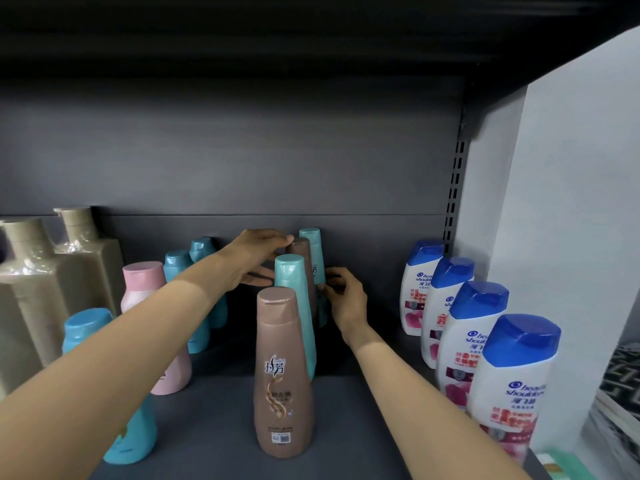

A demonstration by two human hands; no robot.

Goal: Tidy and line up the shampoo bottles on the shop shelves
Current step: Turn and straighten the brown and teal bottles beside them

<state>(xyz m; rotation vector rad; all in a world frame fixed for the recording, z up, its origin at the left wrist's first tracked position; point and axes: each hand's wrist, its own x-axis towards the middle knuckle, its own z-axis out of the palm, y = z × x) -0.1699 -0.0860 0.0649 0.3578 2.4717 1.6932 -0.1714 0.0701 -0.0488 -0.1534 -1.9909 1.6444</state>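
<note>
Dark grey shop shelf (214,403), matching back panel (242,161), white side wall (561,202).

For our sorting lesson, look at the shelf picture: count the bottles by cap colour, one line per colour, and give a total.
Dark blue caps, white bottles: 4
Light blue caps: 3
Teal caps: 2
Brown caps: 2
Pink cap: 1
Beige caps, tall bottles: 2
Total: 14
</note>
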